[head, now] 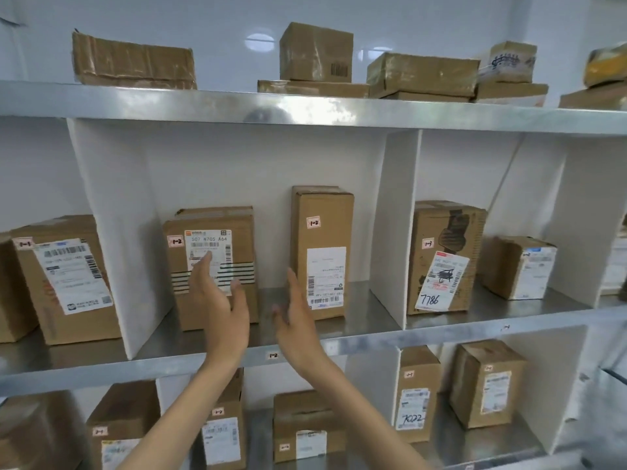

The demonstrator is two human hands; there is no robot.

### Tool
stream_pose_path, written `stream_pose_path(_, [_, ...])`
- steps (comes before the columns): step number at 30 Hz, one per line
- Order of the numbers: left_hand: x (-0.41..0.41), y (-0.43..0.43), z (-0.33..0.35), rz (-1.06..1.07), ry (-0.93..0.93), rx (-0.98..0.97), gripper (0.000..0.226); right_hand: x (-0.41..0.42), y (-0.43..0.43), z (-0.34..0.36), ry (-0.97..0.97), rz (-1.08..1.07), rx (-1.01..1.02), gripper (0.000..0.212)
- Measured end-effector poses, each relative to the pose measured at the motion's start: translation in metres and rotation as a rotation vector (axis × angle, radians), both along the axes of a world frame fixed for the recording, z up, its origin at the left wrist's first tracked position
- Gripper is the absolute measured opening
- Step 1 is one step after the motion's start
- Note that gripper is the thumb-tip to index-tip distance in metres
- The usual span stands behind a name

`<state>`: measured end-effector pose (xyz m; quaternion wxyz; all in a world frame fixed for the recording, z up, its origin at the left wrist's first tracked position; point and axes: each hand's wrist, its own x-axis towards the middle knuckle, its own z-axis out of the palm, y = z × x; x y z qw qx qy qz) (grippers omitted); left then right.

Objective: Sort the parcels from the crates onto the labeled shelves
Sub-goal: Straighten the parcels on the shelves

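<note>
Two-handed, left hand (222,300) and right hand (295,308) both flat and empty, square striped parcel (217,240) and tall parcel (321,252) upright in the 1-2 compartment (363,310). Keep labels facing out; avoid tipping the tall one.

Bare shelf (268,301) is lying open at frame centre between striped box (241,244) and tall box (322,228), white dividers (393,232) walling both sides.

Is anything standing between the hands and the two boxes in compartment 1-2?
Nothing visible does. The left hand is just in front of the left box, the right hand beside the tall box. Both hands hold nothing.
</note>
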<state>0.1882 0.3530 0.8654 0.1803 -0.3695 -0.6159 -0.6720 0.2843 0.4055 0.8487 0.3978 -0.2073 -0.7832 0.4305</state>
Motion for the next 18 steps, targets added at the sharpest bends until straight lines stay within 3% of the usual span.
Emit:
stream_pose_path(5, [0.058, 0.021, 0.009, -0.124, 0.027, 0.006, 0.048, 0.062, 0.025, 0.012, 0.118, -0.127, -0.086, 0.056])
stream_pose_path(13, [0.172, 0.076, -0.009, -0.137, 0.031, 0.051, 0.04, 0.201, 0.073, 0.013, 0.244, -0.219, 0.024, 0.034])
stream_pose_path(18, [0.253, 0.115, -0.016, -0.128, 0.041, 0.081, 0.04, 0.278, 0.116, 0.014, 0.282, -0.24, 0.005, 0.033])
